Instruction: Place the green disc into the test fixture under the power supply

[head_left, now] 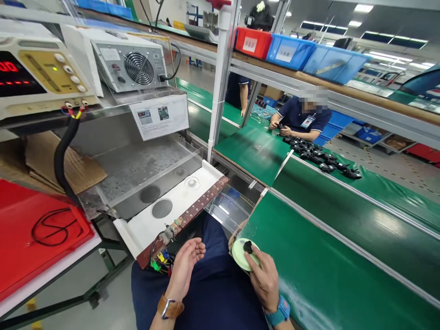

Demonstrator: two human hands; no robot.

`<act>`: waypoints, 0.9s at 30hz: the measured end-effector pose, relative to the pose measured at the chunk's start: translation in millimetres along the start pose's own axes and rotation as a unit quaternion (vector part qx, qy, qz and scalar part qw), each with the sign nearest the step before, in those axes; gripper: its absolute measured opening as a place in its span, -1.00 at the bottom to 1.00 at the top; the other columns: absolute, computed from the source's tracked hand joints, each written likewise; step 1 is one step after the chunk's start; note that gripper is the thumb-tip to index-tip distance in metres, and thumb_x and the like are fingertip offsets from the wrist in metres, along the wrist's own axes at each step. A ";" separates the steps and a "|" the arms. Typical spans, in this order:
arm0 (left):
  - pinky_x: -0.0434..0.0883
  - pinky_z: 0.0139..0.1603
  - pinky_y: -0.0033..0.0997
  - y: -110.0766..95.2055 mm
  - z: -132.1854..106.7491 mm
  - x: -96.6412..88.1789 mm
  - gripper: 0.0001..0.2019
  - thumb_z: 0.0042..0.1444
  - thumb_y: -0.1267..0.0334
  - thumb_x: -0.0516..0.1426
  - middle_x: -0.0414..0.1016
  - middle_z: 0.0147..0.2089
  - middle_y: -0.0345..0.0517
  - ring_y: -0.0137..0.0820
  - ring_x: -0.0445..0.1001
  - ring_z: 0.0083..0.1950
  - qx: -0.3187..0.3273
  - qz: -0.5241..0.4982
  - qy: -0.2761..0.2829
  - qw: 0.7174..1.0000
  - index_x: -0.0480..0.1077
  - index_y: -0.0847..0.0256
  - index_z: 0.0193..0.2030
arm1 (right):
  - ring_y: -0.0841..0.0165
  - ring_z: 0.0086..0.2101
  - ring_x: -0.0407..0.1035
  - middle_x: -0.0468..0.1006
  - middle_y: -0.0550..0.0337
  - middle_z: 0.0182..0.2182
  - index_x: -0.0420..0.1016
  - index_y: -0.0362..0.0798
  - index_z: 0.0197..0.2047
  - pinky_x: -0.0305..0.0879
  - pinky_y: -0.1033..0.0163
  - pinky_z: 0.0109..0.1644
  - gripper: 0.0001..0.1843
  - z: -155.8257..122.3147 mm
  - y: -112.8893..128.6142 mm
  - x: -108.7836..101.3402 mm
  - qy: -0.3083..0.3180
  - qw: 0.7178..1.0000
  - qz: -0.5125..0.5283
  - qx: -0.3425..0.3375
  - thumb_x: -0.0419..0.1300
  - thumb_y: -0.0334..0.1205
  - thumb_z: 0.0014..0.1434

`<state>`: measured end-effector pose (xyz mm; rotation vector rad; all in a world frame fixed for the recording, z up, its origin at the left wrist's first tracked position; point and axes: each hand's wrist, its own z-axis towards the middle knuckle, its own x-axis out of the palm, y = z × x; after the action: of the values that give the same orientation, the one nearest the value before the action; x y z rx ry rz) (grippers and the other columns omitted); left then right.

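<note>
Right hand (pixel 265 278) grips a pale green disc (pixel 242 254) with a small black part (pixel 248 247) on top, thumb on the part, at the near edge of the green conveyor belt (pixel 343 256). Left hand (pixel 184 266) is open, palm up, fingers loosely curled, holding nothing, over the lap. Just beyond it: white fixture plate (pixel 172 201) with a brown terminal strip (pixel 201 204) and coloured wires (pixel 160 261). Further down the belt, a co-worker (pixel 302 120) handles black parts (pixel 323 160).
</note>
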<state>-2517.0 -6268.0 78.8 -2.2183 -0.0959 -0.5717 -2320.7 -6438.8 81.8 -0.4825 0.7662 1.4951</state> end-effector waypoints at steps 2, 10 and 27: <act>0.48 -0.16 -0.33 0.2 -1.9 -2.3 -0.38 -0.24 -0.09 0.47 0.59 -0.23 0.07 -0.23 0.52 -0.17 -0.001 0.002 0.000 1.000 0.53 0.33 -0.14 | 0.12 -0.02 0.49 0.54 -0.13 0.04 0.58 0.02 0.12 0.53 0.04 -0.10 -0.48 -3.1 -0.6 2.2 -0.027 0.999 -0.012 0.026 0.09 -0.57 0.19; 0.46 -0.05 -0.27 -4.1 -6.7 4.8 -0.32 -0.16 -0.27 0.40 0.60 -0.08 0.15 -0.10 0.51 -0.01 0.028 0.101 0.032 0.994 0.55 0.28 -0.09 | 0.19 -0.11 0.55 0.62 -0.02 -0.07 0.71 0.03 -0.12 0.54 0.16 -0.09 -0.77 39.0 15.1 20.5 -0.012 0.928 0.227 0.295 0.23 -0.25 0.23; 0.52 0.05 -0.23 -69.0 -32.2 -6.9 -0.47 0.15 -0.12 0.30 0.57 0.09 0.15 0.00 0.53 0.08 0.194 0.112 -0.012 0.974 0.48 0.30 0.05 | 0.40 -0.47 0.32 0.57 0.12 -0.38 0.61 -0.14 -0.10 0.24 0.35 -0.53 -0.42 158.5 90.3 75.8 0.270 0.586 0.603 0.469 0.44 0.18 0.00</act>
<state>-2552.6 -6245.7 142.7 -1.8238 0.0287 -0.3654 -2391.7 -6268.3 151.8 0.6405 2.5497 1.7603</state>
